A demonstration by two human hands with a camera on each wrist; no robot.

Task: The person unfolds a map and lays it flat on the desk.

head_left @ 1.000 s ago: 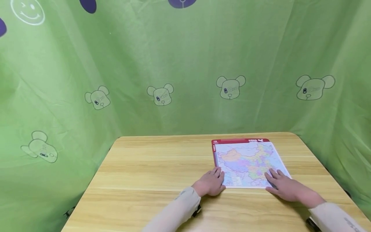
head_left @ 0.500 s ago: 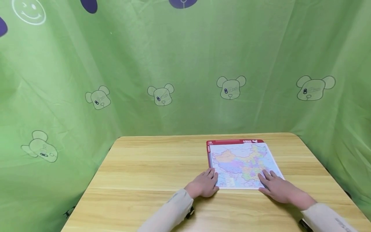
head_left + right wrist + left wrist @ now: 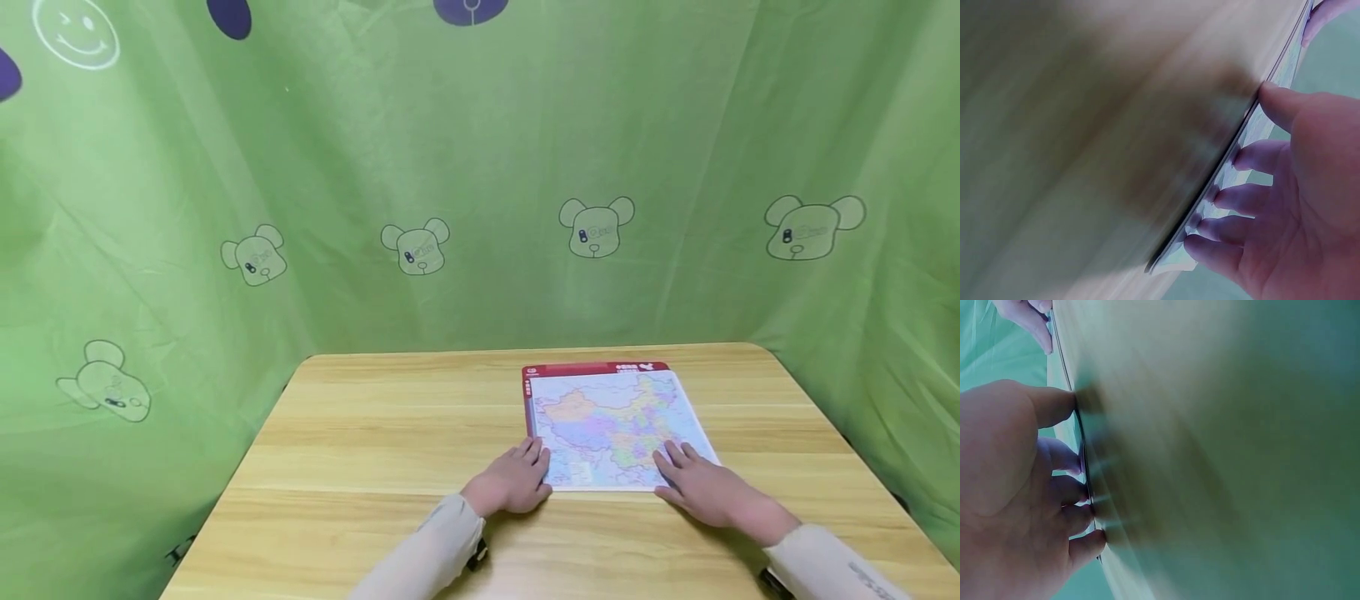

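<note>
A flat, multicoloured map (image 3: 592,417), bordered in red along its far and left sides, is laid on a wood-grain table (image 3: 360,467), in the right half of the tabletop, close to the far edge and short of the far right corner. Its near left corner is touched by the left hand (image 3: 512,481), whose fingers are stretched forward and slightly parted; in the left wrist view the fingertips and thumb are seen lined up along the map's rim, with nothing enclosed in the palm. The near right part of the map is covered by the right hand (image 3: 705,492), spread wide, its fingers laid on the printed surface and its thumb set at the near edge, as is also shown from the right wrist. The forearms are clad in pale sleeves (image 3: 427,546), and a dark object (image 3: 477,554) is worn beneath each cuff. The table is backed, beyond its far edge, by a green curtain (image 3: 495,125) printed with outlined cartoon bear heads (image 3: 597,231) and purple shapes.
</note>
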